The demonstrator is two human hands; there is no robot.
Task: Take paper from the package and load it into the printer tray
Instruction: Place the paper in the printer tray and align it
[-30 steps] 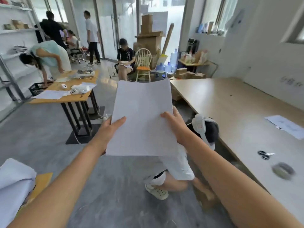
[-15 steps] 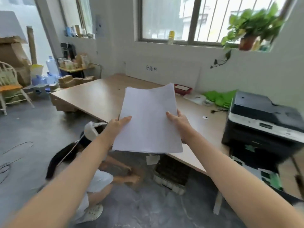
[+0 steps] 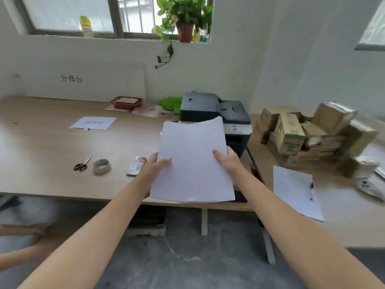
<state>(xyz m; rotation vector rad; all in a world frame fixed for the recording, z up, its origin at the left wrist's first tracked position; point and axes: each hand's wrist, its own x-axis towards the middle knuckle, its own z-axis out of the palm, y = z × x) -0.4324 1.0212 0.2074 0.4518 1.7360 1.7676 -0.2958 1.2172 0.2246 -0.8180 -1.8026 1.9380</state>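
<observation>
I hold a stack of white paper [image 3: 192, 163] in front of me with both hands, above the table's front edge. My left hand [image 3: 155, 166] grips its left edge and my right hand [image 3: 228, 161] grips its right edge, thumbs on top. Just behind the stack, a dark printer [image 3: 216, 110] stands on the wooden table [image 3: 41, 147] against the wall. The paper hides the printer's lower front, so its tray does not show. No paper package is in view.
Scissors [image 3: 82, 164], a tape roll [image 3: 101, 166] and a small packet [image 3: 136, 166] lie left of my hands. A red basket [image 3: 126, 102] sits by the wall. Cardboard boxes [image 3: 308, 134] and a sheet with a pen [image 3: 298, 192] occupy the right table. Another person crouches at lower left.
My view has swung right across the room, from the open floor to the long table and then to face the printer. The stack stays held in both hands.
</observation>
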